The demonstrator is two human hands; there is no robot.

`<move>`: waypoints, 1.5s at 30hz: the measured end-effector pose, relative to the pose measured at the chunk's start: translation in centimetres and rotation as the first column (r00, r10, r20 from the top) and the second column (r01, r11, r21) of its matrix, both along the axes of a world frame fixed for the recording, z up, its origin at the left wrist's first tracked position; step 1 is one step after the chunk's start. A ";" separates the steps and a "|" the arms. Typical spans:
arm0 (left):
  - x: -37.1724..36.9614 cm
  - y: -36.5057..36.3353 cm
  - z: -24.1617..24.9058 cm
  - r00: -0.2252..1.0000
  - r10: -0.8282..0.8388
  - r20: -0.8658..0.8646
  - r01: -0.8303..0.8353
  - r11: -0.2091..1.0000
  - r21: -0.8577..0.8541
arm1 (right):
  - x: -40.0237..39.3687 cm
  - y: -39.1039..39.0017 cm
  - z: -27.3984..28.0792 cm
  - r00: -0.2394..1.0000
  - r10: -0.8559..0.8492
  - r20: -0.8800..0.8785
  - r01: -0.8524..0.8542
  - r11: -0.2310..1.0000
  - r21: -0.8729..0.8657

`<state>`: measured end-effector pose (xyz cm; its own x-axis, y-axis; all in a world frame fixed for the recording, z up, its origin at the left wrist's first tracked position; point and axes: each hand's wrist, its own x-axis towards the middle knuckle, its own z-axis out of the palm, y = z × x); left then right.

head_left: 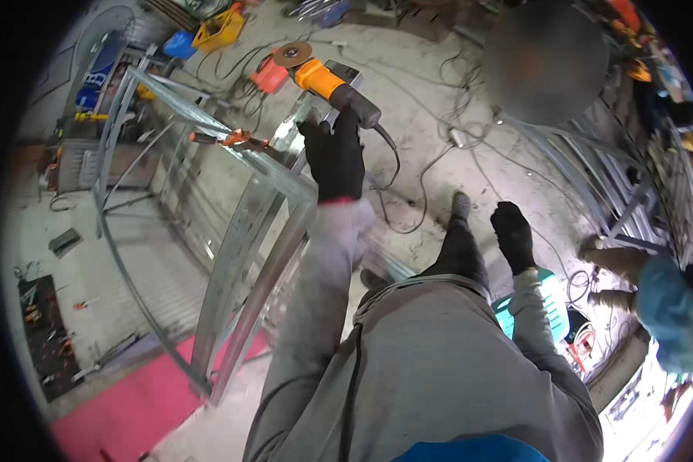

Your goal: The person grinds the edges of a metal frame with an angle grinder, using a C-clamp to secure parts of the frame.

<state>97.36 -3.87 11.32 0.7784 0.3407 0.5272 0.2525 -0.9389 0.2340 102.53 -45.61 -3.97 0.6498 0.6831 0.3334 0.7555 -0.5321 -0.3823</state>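
My left hand (336,163), in a black glove, reaches forward over the metal frame (281,181). Its fingers are spread, and one overlaps the dark rear body of an orange and black angle grinder (321,79). I see no full wrap around the tool. The grinder's brown disc (292,54) points away to the left, and its cord hangs from the rear end. My right hand (513,237), also gloved in black, hangs low at my side with fingers curled in and nothing visible in it. A clamp with orange parts (239,139) sits on the frame's bar.
Cables (470,142) lie across the concrete floor. A red object (269,75) is beyond the grinder. Metal profiles (585,173) are stacked at right; a teal plastic stool or crate (550,304) stands by my right arm. Another person (674,312) is at far right. A pink sheet (131,404) lies lower left.
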 end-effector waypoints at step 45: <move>19.2 -5.4 14.9 0.976 -0.204 0.073 0.139 0.327 -0.935 | 51.7 -6.6 12.3 0.516 -0.183 -0.837 0.708 0.642 0.296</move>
